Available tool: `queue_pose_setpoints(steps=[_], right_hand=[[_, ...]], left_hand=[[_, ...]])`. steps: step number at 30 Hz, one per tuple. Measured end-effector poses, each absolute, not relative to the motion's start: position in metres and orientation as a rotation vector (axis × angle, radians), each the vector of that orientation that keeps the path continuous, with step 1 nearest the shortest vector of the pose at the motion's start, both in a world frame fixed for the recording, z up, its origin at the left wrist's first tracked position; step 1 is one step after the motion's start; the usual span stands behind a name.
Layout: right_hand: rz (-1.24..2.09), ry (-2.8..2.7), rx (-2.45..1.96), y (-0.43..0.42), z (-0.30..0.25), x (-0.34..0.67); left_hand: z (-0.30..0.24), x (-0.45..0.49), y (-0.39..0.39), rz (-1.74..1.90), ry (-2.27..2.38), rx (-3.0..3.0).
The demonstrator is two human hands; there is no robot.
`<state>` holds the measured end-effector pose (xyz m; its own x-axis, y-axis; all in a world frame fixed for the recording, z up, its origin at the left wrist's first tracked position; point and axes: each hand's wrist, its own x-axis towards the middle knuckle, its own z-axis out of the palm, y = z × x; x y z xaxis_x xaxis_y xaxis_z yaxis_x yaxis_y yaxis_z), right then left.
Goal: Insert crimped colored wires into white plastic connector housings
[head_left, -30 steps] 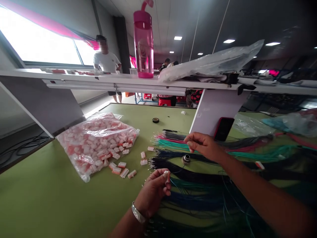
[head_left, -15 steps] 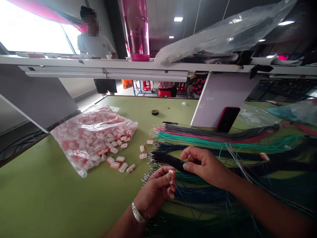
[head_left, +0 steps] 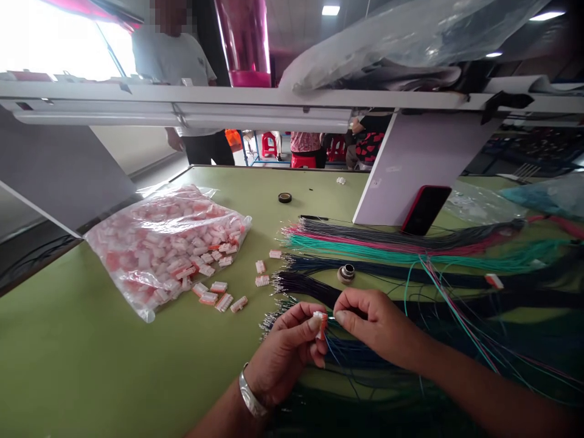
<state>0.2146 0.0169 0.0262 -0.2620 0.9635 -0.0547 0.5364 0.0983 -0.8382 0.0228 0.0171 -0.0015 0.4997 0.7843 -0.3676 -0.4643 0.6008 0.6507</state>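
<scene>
Two hands at one orange-and-white connector, bundled coloured wires just beside.

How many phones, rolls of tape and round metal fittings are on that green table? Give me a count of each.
Phone in a red case: 1
Roll of black tape: 1
Round metal fitting: 1
Total: 3
</scene>
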Motion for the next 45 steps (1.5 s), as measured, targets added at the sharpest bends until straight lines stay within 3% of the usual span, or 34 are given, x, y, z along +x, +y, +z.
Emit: queue_pose_setpoints(steps=[12, 22, 45], right_hand=[[0.890, -1.822, -1.492, 0.007, 0.025, 0.202], [0.966, -1.775, -1.578, 0.001, 0.031, 0.195], [0.984, -1.827, -1.466, -0.003, 0.024, 0.202]], left_hand=[[-0.002, 0.023, 0.016, 0.762, 0.710, 0.522], [0.004, 0.027, 0.010, 0.847, 0.794, 0.755], [0.000, 0.029, 0.008, 0.815, 0.784, 0.689]])
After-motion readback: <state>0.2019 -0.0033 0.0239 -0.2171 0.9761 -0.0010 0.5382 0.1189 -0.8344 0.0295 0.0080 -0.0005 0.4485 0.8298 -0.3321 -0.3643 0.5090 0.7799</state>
